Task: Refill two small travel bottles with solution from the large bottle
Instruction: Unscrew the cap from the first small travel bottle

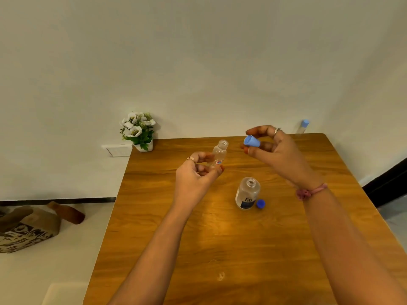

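My left hand point(197, 172) grips a small clear travel bottle point(220, 151) by its lower part, holding it upright above the table with its neck uncapped. My right hand point(275, 150) pinches that bottle's light blue cap point(252, 141) just to the right of the neck, apart from it. The large clear bottle point(247, 193) with a dark label stands uncapped on the wooden table point(220, 238), between my forearms. Its dark blue cap point(260, 204) lies beside its base. A second small bottle point(302, 127) with a light blue cap stands at the far right corner.
A white pot of white flowers point(138, 130) sits at the table's far left corner against the wall. A patterned bag point(26, 230) lies on the floor to the left. A wall socket plate point(116, 150) is left of the table.
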Tool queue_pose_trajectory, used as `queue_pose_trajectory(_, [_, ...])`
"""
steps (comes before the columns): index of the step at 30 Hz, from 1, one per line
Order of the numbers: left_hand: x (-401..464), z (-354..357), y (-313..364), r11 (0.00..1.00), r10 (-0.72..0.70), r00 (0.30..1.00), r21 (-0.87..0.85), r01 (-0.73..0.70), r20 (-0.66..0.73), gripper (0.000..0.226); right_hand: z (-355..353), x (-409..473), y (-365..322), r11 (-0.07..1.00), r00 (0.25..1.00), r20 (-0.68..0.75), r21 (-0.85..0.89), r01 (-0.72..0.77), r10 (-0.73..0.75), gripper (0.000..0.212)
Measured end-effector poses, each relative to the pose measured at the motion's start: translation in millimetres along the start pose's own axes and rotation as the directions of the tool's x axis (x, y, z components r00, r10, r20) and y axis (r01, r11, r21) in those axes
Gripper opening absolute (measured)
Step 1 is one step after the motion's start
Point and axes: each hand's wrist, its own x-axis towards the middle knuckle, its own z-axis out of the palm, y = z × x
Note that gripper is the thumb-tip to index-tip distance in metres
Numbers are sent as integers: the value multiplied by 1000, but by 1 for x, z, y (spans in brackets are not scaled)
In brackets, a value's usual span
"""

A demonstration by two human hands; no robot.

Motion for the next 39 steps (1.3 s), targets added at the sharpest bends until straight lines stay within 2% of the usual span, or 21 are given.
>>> queue_pose_trajectory(3, [-3,6,-16,999,-46,999,-17,46,16,34,6,-11,26,997,997,-62,73,-35,39,36])
queue_pose_trajectory(5, [-6,12,-29,997,-74,997,13,74,12,36,9,-19,44,997,995,-73,37,-61,64,35])
queue_pose_trajectory(10, [-16,34,-67,978,-166,985,133,158,52,41,12,-41,99,980,974,-111,2,-197,196,36])
queue_pose_trajectory(13, [-21,50,-91,960,-206,973,213,181,101,36,14,-52,132,949,940,-145,-24,-315,309,36])
queue_pose_trajectory(16, [-26,64,-112,927,-239,963,326,187,127,40,18,-61,154,929,926,-130,-60,-365,356,33])
queue_pose_trajectory(21, [-40,88,-136,871,-336,925,430,235,175,45,23,-77,185,914,935,-70,-198,-355,348,31])
queue_pose_trajectory(25, [-52,101,-152,832,-432,882,460,311,186,47,26,-85,205,850,918,-55,-359,-385,393,38])
queue_pose_trajectory(31, [-60,111,-165,800,-468,866,501,331,176,46,34,-90,224,812,894,-48,-399,-425,445,37])
queue_pose_trajectory(39, [-58,117,-170,790,-480,862,507,345,161,49,39,-91,233,789,896,-45,-457,-411,441,38])
